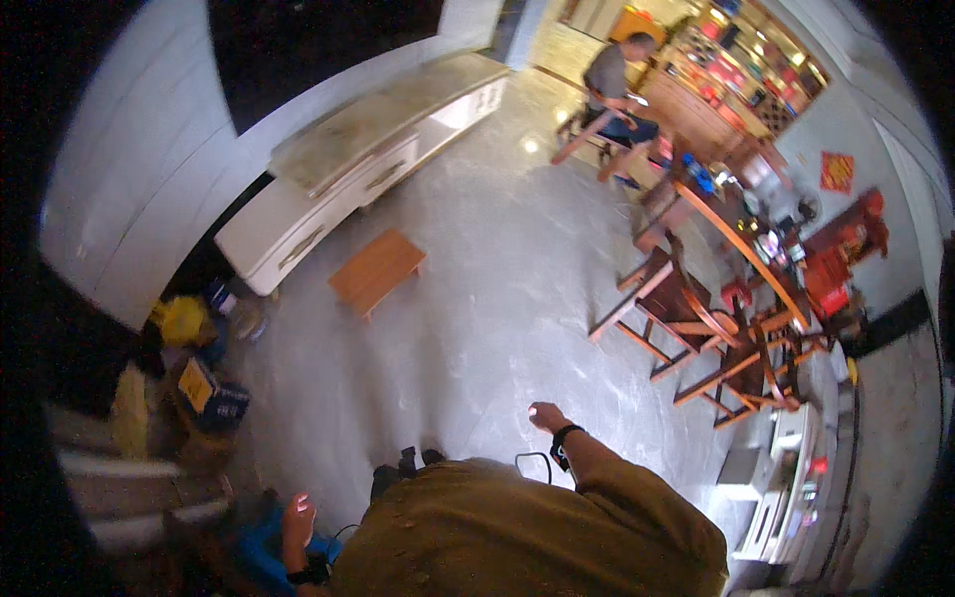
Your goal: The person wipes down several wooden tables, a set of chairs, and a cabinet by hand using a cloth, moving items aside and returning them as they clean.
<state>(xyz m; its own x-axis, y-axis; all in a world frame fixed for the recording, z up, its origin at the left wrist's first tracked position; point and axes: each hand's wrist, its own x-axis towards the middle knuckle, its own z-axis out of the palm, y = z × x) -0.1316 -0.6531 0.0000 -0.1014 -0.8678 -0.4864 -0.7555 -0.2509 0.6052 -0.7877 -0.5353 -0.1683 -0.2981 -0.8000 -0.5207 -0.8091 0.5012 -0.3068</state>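
Note:
My right hand [546,417] hangs out in front of my body over the grey floor, its fingers curled in with nothing visible in them. A dark band [565,443] circles that wrist. Low on the left, my left hand [297,521] is held beside a bright blue plastic object [263,547]. Blur and a bright spot at its tip hide how its fingers lie. A dark band [310,574] sits on the left wrist too. Neither hand visibly touches any furniture.
A low wooden stool [379,269] stands ahead, near a long white cabinet [328,214]. To the right are wooden chairs [668,298] and a cluttered table [741,244]. Another person [607,85] sits at the far end. Boxes [211,393] and a yellow bag [183,321] lie at left.

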